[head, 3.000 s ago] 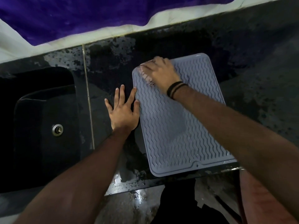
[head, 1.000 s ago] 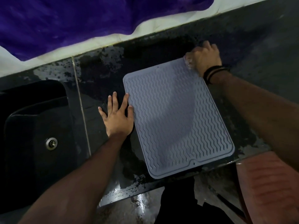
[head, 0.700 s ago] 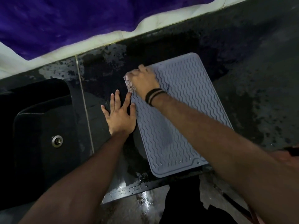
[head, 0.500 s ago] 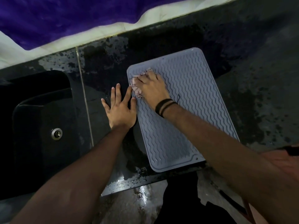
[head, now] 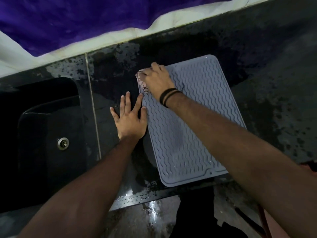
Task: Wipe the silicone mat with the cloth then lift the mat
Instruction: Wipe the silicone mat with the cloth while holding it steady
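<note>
A grey-blue silicone mat (head: 197,121) with wavy ridges lies flat on the dark wet counter, its near edge at the counter's front. My right hand (head: 158,79) presses a small pale cloth (head: 142,82) onto the mat's far left corner; most of the cloth is hidden under the fingers. My left hand (head: 129,117) lies flat on the counter with fingers spread, its thumb and index finger touching the mat's left edge.
A dark sink (head: 48,138) with a metal drain (head: 63,143) sits to the left, past a thin metal seam (head: 93,109). Purple and white fabric (head: 85,23) hangs along the back. The counter (head: 274,83) stretches wet and blotchy to the right.
My right hand swept the cloth from the mat's far right corner across to the far left corner and stays there. My left hand has kept its place at the mat's left edge.
</note>
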### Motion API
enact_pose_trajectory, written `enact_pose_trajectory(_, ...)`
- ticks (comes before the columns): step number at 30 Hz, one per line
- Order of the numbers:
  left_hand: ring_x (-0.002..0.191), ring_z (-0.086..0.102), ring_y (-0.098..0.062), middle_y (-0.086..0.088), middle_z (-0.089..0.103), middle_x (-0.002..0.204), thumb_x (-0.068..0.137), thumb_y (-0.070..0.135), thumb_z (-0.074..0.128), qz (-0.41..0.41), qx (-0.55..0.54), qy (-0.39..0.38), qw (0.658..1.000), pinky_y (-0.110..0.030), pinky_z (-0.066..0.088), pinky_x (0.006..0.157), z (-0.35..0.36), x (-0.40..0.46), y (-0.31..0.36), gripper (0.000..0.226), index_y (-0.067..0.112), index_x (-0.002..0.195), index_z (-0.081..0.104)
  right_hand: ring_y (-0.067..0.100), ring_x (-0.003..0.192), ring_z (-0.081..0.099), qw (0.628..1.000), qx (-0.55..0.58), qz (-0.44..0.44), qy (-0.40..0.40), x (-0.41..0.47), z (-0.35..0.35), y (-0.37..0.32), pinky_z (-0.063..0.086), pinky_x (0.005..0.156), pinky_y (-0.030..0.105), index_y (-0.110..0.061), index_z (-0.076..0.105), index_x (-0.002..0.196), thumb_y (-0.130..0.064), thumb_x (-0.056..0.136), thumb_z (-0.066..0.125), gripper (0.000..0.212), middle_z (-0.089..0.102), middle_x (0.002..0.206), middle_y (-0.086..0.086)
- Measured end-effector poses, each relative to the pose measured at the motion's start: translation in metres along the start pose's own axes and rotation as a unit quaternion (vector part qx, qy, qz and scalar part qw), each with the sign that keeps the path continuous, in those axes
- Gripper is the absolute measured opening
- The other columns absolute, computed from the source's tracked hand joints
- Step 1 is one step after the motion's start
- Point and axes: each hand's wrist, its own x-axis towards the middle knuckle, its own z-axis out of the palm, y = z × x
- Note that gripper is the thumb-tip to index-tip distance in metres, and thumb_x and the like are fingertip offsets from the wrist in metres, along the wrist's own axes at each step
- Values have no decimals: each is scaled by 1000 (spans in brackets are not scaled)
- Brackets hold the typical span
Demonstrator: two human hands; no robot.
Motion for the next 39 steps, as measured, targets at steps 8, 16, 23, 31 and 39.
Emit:
enact_pose_trajectory(8, 158, -7, -14, 4, 2, 173, 107, 55, 22, -3, -1, -18, 1000, -61, -10, 123, -4, -1, 3, 53, 50, 159, 16, 39, 127, 39, 994, -7, 104, -10, -52, 14, 102, 37, 98, 49, -15, 49, 139, -10, 91, 54, 48, 51, 142, 8)
enact_pose_trajectory(16, 159, -6, -15, 4, 2, 173, 107, 55, 21, 2, -6, -18, 1000, -61, -10, 122, -7, -1, 4, 54, 49, 160, 17, 34, 122, 42, 985, 111, 119, 57, -18, -5, 33, 39, 93, 46, -20, 53, 132, -7, 88, 53, 46, 56, 128, 8)
enact_pose_trajectory(23, 158, -7, -15, 5, 2, 173, 106, 57, 19, -5, 8, -20, 1000, -61, -11, 122, -4, 0, 3, 55, 48, 160, 17, 40, 135, 32, 995, 57, 85, 6, -31, 16, -6, 27, 113, 50, -12, 38, 144, -10, 94, 43, 50, 42, 147, 8)
enact_pose_trajectory(31, 159, -6, -16, 3, 2, 173, 107, 56, 20, 2, 10, -18, 1000, -63, -8, 122, -6, -1, 3, 53, 49, 160, 15, 34, 135, 36, 993, 105, 46, -15, -133, 18, -29, 34, 105, 48, -17, 41, 144, -11, 86, 53, 60, 44, 146, 3)
enact_pose_trajectory(39, 158, -7, -15, 5, 2, 173, 107, 56, 19, -1, 6, -19, 1000, -61, -9, 122, -6, 0, 3, 54, 47, 160, 17, 29, 117, 48, 970, 166, 126, 125, -37, -18, -16, 44, 89, 40, -20, 55, 131, -7, 84, 54, 50, 59, 126, 1)
